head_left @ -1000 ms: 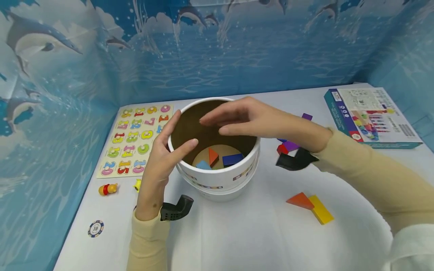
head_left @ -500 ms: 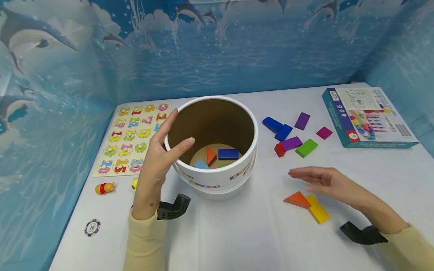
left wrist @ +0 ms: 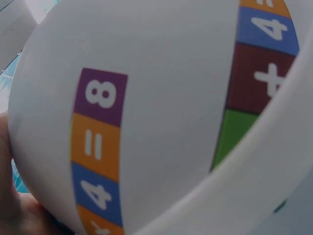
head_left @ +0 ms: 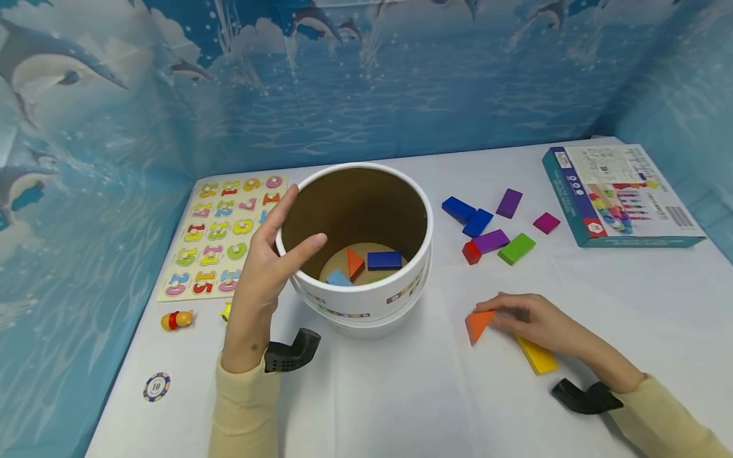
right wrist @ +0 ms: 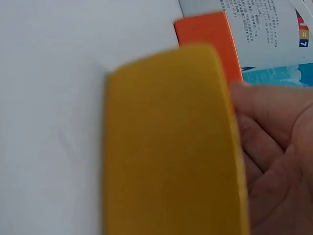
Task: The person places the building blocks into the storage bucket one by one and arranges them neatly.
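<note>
A white bucket (head_left: pixel 420 270) stands mid-table, with orange, dark blue and light blue blocks on its floor and a sliver of green. My left hand (head_left: pixel 260 280) holds its left side, thumb over the rim; in the left wrist view the number-printed wall (left wrist: pixel 171 93) fills the frame. To the right, my right hand (head_left: pixel 541 323) pinches an orange triangular block (head_left: pixel 477 326) between thumb and fingers, tilted up on the table. Below that hand lies a yellow rectangular block (head_left: pixel 538 357), partly covered. The right wrist view has this yellow block (right wrist: pixel 171 142) large in front.
Several blue, purple, red, green and magenta blocks (head_left: pixel 516 249) lie right of the bucket. A toy box (head_left: pixel 624 197) is at the back right. Leftward are a number puzzle board (head_left: pixel 220 238), a bear figure (head_left: pixel 177 320) and a round chip (head_left: pixel 156 387).
The right hand has come out of the bucket, moved down to the right, and taken hold of the orange triangular block, tilting it away from the yellow one. The left hand stays on the bucket.
</note>
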`<action>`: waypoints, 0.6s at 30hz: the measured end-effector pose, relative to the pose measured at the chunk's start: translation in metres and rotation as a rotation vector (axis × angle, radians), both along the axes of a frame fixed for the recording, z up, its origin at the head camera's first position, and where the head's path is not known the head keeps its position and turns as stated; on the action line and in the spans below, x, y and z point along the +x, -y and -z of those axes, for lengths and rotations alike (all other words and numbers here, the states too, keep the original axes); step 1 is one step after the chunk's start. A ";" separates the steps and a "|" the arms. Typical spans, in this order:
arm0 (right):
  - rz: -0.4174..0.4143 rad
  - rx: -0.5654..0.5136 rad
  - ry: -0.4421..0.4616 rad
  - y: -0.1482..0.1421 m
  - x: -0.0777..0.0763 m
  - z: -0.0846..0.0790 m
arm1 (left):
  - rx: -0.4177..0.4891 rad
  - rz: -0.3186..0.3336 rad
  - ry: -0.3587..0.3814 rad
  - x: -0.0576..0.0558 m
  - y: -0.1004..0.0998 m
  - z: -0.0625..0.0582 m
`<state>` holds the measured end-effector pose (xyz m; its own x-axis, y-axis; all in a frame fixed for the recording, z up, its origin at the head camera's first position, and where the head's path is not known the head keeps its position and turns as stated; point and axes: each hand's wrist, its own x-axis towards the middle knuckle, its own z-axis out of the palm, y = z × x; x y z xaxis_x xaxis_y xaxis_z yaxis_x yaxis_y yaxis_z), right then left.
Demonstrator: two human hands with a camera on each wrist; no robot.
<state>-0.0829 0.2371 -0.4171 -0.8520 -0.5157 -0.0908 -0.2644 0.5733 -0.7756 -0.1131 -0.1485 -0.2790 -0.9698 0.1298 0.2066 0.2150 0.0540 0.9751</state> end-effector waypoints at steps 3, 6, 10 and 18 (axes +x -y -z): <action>-0.053 -0.026 0.044 0.005 -0.004 0.000 | -0.001 0.001 -0.007 0.000 -0.001 0.000; -0.131 -0.007 0.060 0.010 -0.006 -0.001 | -0.001 0.000 -0.011 0.000 -0.001 0.001; -0.203 0.009 0.056 0.018 -0.009 -0.003 | -0.004 -0.008 -0.006 0.000 0.000 0.000; -0.192 -0.004 0.089 0.028 -0.018 -0.004 | 0.014 -0.001 -0.005 0.000 0.001 0.001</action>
<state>-0.1004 0.2088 -0.4131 -0.7265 -0.6685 -0.1589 -0.2987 0.5156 -0.8031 -0.1135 -0.1491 -0.2798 -0.9687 0.1260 0.2137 0.2203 0.0404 0.9746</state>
